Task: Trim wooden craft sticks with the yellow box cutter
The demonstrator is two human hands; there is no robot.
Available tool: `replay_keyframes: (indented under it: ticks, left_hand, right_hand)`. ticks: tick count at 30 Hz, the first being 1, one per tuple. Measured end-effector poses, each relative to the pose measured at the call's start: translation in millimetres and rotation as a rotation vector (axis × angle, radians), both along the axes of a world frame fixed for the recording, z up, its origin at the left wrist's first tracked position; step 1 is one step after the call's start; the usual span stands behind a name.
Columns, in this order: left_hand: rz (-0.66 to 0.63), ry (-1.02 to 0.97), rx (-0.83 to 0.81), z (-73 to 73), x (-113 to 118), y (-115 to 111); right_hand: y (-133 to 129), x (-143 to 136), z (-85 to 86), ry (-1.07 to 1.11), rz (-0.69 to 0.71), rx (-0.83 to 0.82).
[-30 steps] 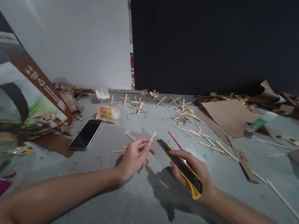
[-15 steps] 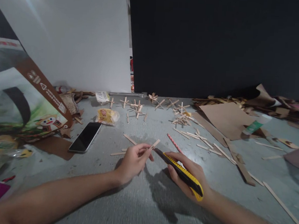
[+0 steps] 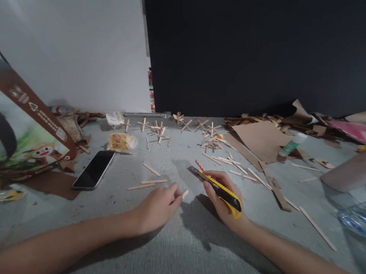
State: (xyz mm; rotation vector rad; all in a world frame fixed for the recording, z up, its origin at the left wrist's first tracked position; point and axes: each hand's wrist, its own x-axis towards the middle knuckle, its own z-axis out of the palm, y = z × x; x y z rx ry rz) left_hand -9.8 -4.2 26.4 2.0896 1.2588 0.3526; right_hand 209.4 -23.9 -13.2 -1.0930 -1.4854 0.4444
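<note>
Pinching a short wooden stick between thumb and forefinger: left hand, held low over the grey tabletop. Fingertips are drawn together; only the stick's far end shows past them, and whether it touches the table cannot be told. Right hand: fingers wrapped around a yellow-and-black utility knife, thumb along its near side. Blade end points forward and to the left, above the table and apart from the stick.

Nearest the left hand, just beyond it: two flat craft sticks lying almost parallel, a third at an angle farther off. Red striped rod lies partly hidden behind the knife and right hand.

Left side: a smartphone, dark screen up; a yellow packet beyond it. Far edge: a row of crossed-stick pieces; to their right, a small heap of joined sticks. Farther right, a brown cardboard sheet, with a green-and-white tube at its right edge.
</note>
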Motion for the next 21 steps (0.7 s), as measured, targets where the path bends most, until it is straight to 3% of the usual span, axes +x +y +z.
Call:
replay_keyframes:
  ticks: [6,14,18,21]
  left_hand:
    - [0.060,-0.102,0.095,-6.4,-3.5,0.6]
    - [-0.111,-0.223,0.209,1.9,-8.2,-6.5]
    - [-0.417,-0.241,0.255,5.4,-9.7,11.5]
    - [-0.547,-0.183,0.248,-1.1,-11.4,22.5]
  right_hand:
    - [-1.0,0.2,2.4,0.002,0.047,-0.057]
    - [4.3,3.7,10.8,0.094,-0.079,-0.076]
    - [8.9,7.0,5.2,0.163,-0.054,-0.172]
    - [13.4,9.5,-3.3,0.245,-0.077,-0.239]
